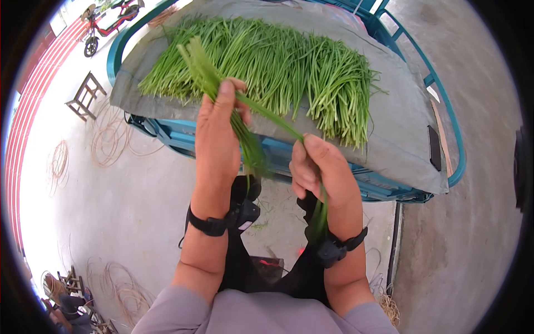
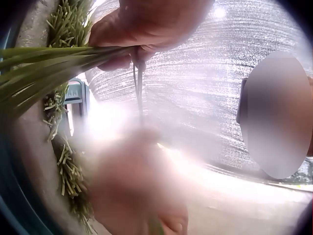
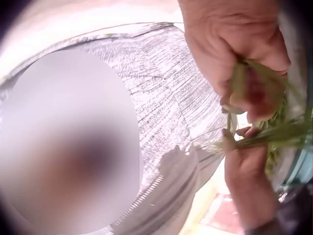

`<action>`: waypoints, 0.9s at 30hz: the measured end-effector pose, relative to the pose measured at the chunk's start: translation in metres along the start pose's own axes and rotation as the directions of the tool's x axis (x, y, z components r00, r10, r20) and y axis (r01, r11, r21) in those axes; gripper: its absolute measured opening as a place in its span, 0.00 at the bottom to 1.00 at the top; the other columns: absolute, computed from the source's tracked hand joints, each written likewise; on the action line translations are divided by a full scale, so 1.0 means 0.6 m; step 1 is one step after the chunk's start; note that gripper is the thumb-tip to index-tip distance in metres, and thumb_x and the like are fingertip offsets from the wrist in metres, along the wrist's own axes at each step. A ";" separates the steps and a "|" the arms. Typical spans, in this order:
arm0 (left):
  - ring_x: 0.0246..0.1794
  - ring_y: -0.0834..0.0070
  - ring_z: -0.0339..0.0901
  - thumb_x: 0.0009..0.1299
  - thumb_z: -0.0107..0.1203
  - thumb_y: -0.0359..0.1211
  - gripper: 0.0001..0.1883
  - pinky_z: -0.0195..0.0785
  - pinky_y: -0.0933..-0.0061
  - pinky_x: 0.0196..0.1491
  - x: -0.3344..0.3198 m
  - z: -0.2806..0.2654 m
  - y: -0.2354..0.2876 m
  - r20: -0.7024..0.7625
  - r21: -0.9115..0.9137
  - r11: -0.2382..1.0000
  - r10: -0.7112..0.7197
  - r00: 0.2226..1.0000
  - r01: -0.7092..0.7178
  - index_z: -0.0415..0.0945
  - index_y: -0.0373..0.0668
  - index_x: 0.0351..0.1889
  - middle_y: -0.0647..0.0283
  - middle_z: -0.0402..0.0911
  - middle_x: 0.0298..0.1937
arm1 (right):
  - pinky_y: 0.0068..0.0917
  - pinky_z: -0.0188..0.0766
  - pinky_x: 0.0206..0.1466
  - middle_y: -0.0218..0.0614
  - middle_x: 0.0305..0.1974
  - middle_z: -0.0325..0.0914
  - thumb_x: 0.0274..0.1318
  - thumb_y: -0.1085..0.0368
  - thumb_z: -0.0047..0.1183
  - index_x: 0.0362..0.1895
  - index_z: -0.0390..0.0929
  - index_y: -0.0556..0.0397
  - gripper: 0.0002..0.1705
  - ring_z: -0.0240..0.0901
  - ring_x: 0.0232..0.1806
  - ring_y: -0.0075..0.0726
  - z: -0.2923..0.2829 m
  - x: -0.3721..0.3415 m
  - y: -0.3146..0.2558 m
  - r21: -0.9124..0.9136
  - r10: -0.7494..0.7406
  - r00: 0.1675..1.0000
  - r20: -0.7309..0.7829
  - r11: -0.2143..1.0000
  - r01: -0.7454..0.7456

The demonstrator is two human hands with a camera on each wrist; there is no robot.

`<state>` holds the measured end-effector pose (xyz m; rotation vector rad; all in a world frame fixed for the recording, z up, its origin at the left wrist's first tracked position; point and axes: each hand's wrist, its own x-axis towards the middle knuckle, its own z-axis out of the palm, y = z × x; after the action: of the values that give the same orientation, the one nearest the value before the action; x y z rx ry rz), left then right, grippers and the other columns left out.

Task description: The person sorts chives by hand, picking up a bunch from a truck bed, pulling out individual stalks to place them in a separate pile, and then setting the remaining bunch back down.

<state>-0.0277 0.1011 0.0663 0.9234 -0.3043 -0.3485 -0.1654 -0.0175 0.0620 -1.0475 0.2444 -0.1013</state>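
In the head view the left hand (image 1: 219, 131) pinches a small bunch of long green stalks (image 1: 201, 67) between thumb and fingers, pale cut ends up and leafy ends hanging down. To its right, the right hand (image 1: 322, 167) has its fingers curled round a thin green strand (image 1: 272, 116), stretched between the two hands; its leafy end trails below the right hand. Behind them a wide pile of the same greens (image 1: 261, 61) lies on a grey cloth (image 1: 392, 125). In the right wrist view the right hand (image 3: 239, 44) is close above the left hand (image 3: 249, 176).
The cloth covers a blue cart bed with a rail (image 1: 439, 100); a phone (image 1: 434, 147) lies at its right edge. On the floor are a wooden stool (image 1: 86, 96) and coils of cord (image 1: 110, 133). A red scooter (image 1: 111, 21) stands upper left, people sit lower left.
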 end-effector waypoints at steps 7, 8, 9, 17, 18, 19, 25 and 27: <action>0.46 0.65 0.74 0.76 0.39 0.40 0.13 0.69 0.59 0.55 0.037 -0.070 -0.002 -0.066 -0.375 0.910 0.162 0.985 -0.175 0.67 0.40 0.44 0.59 0.75 0.44 | 0.24 0.66 0.14 0.30 0.19 0.67 0.70 0.55 0.33 0.37 0.71 0.54 0.18 0.59 0.13 0.22 -0.024 0.021 0.017 0.452 0.032 0.959 0.283 0.877 -0.163; 0.46 0.65 0.74 0.76 0.39 0.39 0.13 0.69 0.59 0.55 0.040 -0.081 -0.001 -0.073 -0.400 0.895 0.183 0.980 -0.197 0.67 0.40 0.44 0.59 0.75 0.44 | 0.24 0.67 0.14 0.30 0.19 0.67 0.70 0.55 0.33 0.37 0.71 0.55 0.19 0.60 0.13 0.22 -0.025 0.022 0.018 0.469 0.023 0.954 0.299 0.867 -0.168; 0.46 0.64 0.74 0.76 0.40 0.39 0.12 0.69 0.60 0.55 0.041 -0.087 0.003 -0.098 -0.429 0.879 0.185 0.978 -0.209 0.67 0.39 0.43 0.58 0.76 0.43 | 0.24 0.67 0.14 0.30 0.19 0.67 0.70 0.56 0.33 0.37 0.71 0.55 0.19 0.60 0.13 0.22 -0.027 0.022 0.017 0.469 0.021 0.955 0.296 0.868 -0.165; 0.25 0.77 0.61 0.76 0.41 0.35 0.10 0.61 0.75 0.31 0.061 -0.160 0.014 -0.003 -0.724 0.684 0.130 0.992 -0.092 0.65 0.37 0.41 0.67 0.63 0.26 | 0.27 0.70 0.16 0.31 0.21 0.69 0.72 0.58 0.24 0.38 0.67 0.56 0.20 0.64 0.13 0.23 -0.045 0.012 0.004 0.478 0.030 0.963 0.266 0.864 -0.159; 0.23 0.79 0.58 0.76 0.41 0.35 0.09 0.57 0.76 0.27 0.058 -0.150 0.018 -0.042 -0.700 0.706 0.105 0.994 -0.104 0.65 0.37 0.41 0.68 0.61 0.25 | 0.26 0.69 0.14 0.33 0.21 0.69 0.71 0.58 0.25 0.38 0.68 0.57 0.20 0.62 0.11 0.23 -0.049 0.010 0.000 0.480 -0.021 0.961 0.277 0.869 -0.120; 0.21 0.80 0.54 0.75 0.41 0.34 0.09 0.53 0.78 0.24 0.055 -0.141 0.021 -0.082 -0.676 0.728 0.082 0.993 -0.116 0.65 0.37 0.40 0.69 0.58 0.23 | 0.25 0.69 0.13 0.35 0.22 0.70 0.71 0.59 0.27 0.39 0.69 0.58 0.20 0.61 0.09 0.24 -0.052 0.009 -0.003 0.482 -0.071 0.955 0.289 0.872 -0.081; 0.18 0.82 0.52 0.76 0.41 0.34 0.09 0.49 0.80 0.19 0.051 -0.127 0.020 -0.067 -0.678 0.730 0.047 0.997 -0.080 0.65 0.37 0.40 0.70 0.58 0.23 | 0.27 0.69 0.12 0.37 0.23 0.69 0.70 0.61 0.25 0.40 0.66 0.58 0.17 0.62 0.08 0.27 -0.074 -0.006 -0.022 0.565 -0.334 0.884 0.326 0.819 0.101; 0.18 0.83 0.52 0.76 0.41 0.34 0.09 0.48 0.80 0.19 0.052 -0.130 0.019 -0.078 -0.653 0.752 0.050 0.996 -0.089 0.65 0.37 0.40 0.70 0.58 0.23 | 0.28 0.69 0.13 0.36 0.23 0.69 0.69 0.61 0.26 0.40 0.66 0.57 0.16 0.64 0.10 0.28 -0.073 -0.009 -0.036 0.626 -0.506 0.828 0.243 0.733 0.264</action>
<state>0.0336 0.1501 0.0346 0.2165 -0.1410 -0.3268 -0.1806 -0.0643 0.0606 -0.4745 -0.3847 -0.3241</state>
